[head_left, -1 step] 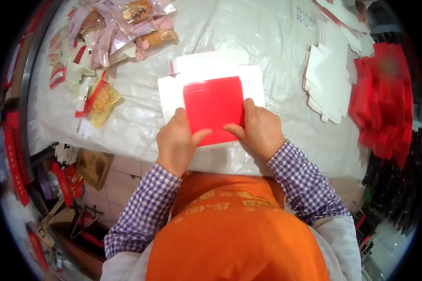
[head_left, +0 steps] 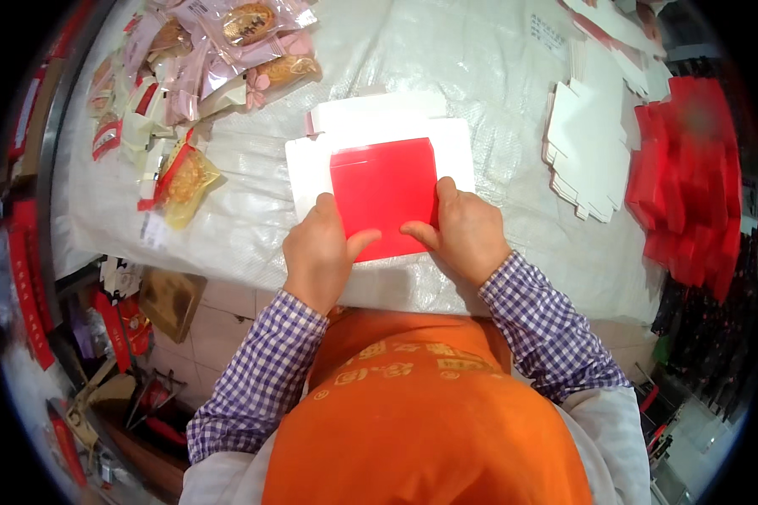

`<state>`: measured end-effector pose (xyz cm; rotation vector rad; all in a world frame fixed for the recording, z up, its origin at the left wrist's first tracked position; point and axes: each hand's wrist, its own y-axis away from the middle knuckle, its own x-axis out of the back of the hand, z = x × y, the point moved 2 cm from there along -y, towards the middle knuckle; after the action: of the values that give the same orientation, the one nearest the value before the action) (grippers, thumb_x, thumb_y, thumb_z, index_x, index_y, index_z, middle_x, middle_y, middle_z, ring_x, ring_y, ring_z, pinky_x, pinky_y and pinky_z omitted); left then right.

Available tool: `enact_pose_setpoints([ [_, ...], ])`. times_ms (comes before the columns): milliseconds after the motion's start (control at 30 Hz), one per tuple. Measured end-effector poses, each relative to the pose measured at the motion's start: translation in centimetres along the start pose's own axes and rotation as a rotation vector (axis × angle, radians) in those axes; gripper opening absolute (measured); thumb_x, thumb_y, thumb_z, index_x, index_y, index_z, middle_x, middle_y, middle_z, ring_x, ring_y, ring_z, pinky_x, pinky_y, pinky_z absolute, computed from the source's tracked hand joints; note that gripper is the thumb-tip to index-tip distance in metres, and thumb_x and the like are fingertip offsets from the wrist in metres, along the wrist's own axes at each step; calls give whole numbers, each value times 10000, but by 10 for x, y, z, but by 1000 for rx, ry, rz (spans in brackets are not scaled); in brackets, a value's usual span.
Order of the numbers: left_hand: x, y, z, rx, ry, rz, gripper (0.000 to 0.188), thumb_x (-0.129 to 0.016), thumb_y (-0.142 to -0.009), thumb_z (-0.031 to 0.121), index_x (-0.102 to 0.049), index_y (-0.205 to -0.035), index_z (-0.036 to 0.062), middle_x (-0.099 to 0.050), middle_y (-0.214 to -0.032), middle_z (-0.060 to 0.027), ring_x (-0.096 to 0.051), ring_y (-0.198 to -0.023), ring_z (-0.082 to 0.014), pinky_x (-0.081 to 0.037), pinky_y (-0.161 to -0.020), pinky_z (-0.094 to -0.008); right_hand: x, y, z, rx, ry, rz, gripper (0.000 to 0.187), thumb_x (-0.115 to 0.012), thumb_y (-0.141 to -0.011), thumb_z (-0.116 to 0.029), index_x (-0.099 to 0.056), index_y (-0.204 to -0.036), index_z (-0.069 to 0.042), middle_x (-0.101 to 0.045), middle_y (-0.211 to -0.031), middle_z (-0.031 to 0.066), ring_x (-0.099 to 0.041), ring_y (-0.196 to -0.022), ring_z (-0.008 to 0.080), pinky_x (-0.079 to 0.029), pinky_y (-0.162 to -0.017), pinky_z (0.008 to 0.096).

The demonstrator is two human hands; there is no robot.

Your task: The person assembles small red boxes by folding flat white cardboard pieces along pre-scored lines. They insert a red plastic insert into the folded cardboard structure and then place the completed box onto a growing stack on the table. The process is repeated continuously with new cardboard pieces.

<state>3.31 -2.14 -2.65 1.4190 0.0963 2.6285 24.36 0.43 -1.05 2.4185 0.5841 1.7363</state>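
Observation:
A red square box piece (head_left: 383, 189) with folded edges is held between my two hands, over the table's near edge. My left hand (head_left: 320, 248) grips its left side, thumb lying on the red face near the lower left corner. On the opposite side my right hand (head_left: 465, 227) holds it the same way, thumb pointing inward. The other fingers of both hands are mostly hidden beneath. Behind the red piece lies a white flat cardboard blank (head_left: 303, 172), partly covered by it; a further white flap (head_left: 379, 108) shows beyond.
Wrapped pastries (head_left: 248, 25) lie heaped at the far left, with one yellow-wrapped pastry (head_left: 185, 181) nearer. To the right are a stack of white cardboard blanks (head_left: 594, 147) and a pile of red box pieces (head_left: 686, 185). White woven sheeting (head_left: 514, 93) covers the table.

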Motion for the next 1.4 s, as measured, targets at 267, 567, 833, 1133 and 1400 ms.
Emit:
enact_pose_setpoints([
  [267,6,11,4,38,29,-2,597,-884,-765,401,-575,-1050,-23,-725,-925,-204,-724,-855,-368,-570,-706,-437,-1,21,-5,-16,-114,112,622,-820,-822,-473,-583,-1119,19,-709,-940,202,-710,-896,335,-571,-754,430],
  [567,7,9,15,-97,4,58,603,-869,-786,365,-588,-1159,-15,-715,-1086,-210,-710,-977,-358,-558,-838,-440,3,19,1,-52,-108,109,706,-822,-796,-515,-613,-1229,3,-707,-1171,202,-692,-1089,340,-551,-935,426],
  [833,-19,-25,-55,-26,197,29,336,-861,-793,243,-626,-854,10,-696,-792,-163,-679,-741,-293,-541,-702,-400,-6,22,-9,-179,-125,131,731,-745,-844,-592,-637,-1248,8,-705,-1205,193,-682,-1139,312,-551,-956,414],
  [1133,-12,-12,-28,-88,27,59,327,-857,-790,224,-605,-798,16,-684,-735,-147,-680,-683,-258,-530,-641,-371,-14,15,8,-154,-56,119,692,-740,-836,-598,-668,-1175,1,-717,-1151,198,-694,-1083,336,-554,-917,435],
  [1400,0,-17,5,-234,307,256,177,-778,-832,73,-630,-907,12,-657,-834,-142,-645,-753,-320,-524,-693,-417,11,2,26,100,-850,614,275,-728,-951,-156,-674,-1173,-1,-743,-1051,118,-694,-967,217,-566,-800,337],
])
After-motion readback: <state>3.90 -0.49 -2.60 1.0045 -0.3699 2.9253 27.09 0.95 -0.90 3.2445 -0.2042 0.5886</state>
